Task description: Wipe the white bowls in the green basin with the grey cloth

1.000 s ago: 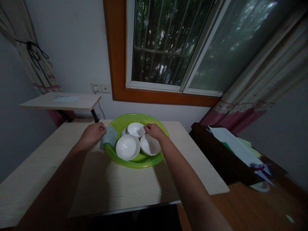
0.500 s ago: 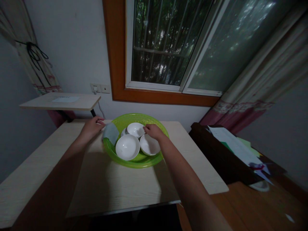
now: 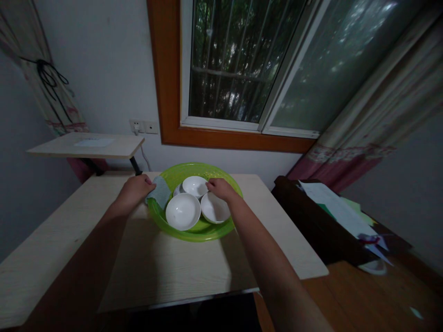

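Left hand (image 3: 136, 189) pinches one cloth (image 3: 159, 193); right hand (image 3: 220, 188) is clamped on one bowl's (image 3: 194, 186) rim (mouth upward), two more bowls (image 3: 182, 213) on that grip's near side.

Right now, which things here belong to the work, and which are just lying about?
Seemingly in use:
- left hand, holding the cloth
- right hand, at the back bowl
- front-left bowl
- front-right bowl
- basin

Seemingly lying about:
- shelf paper
- papers at right
- floor scrap
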`<state>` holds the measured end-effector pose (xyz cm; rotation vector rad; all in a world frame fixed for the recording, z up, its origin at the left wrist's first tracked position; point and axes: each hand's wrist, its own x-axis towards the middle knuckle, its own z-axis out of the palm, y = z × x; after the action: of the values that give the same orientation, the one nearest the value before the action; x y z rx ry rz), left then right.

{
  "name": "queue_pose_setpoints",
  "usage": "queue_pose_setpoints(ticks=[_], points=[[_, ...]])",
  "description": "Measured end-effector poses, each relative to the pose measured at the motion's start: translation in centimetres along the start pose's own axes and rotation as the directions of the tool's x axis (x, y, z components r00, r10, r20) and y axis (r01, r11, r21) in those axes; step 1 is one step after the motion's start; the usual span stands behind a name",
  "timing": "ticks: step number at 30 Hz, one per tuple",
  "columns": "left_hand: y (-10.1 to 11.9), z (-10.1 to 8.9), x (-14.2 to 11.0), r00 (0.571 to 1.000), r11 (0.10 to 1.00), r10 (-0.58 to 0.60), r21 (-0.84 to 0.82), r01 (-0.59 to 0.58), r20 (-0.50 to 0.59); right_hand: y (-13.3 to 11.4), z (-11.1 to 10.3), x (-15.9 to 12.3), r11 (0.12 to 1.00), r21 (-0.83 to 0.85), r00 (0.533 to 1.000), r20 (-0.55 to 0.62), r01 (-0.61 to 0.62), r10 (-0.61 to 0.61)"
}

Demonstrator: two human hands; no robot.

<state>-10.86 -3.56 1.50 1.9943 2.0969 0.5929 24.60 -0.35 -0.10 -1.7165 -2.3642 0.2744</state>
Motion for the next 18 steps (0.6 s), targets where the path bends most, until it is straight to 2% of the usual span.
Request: queue_pose_setpoints(ticks=[6, 13, 15, 18], points=[[-0.4, 0.2, -0.6, 0.999, 0.999, -0.005, 0.036, 0.006, -0.038, 0.0, -0.2, 0.0, 1.000, 0.006, 1.000, 0.002, -0.003, 0.003], [-0.3, 0.6, -0.8, 0.991, 0.978, -0.071, -0.204, 0.046, -0.116, 0.0, -0.1, 0.0, 0.999, 0.038, 0.999, -0.041, -0.002, 0.004], [0.0, 0.7, -0.7, 0.993, 0.981, -0.062, -0.188, 0.042, -0.097, -0.2, -0.3, -0.1, 0.999, 0.049, 0.997, -0.075, -0.007, 0.010], [0.5, 1.2, -0.5, 1.000, 0.994, -0.029, -0.107, 0.028, -0.001, -0.4, -1.1, -0.4, 0.998, 0.065, 0.989, -0.147, -0.024, 0.034]])
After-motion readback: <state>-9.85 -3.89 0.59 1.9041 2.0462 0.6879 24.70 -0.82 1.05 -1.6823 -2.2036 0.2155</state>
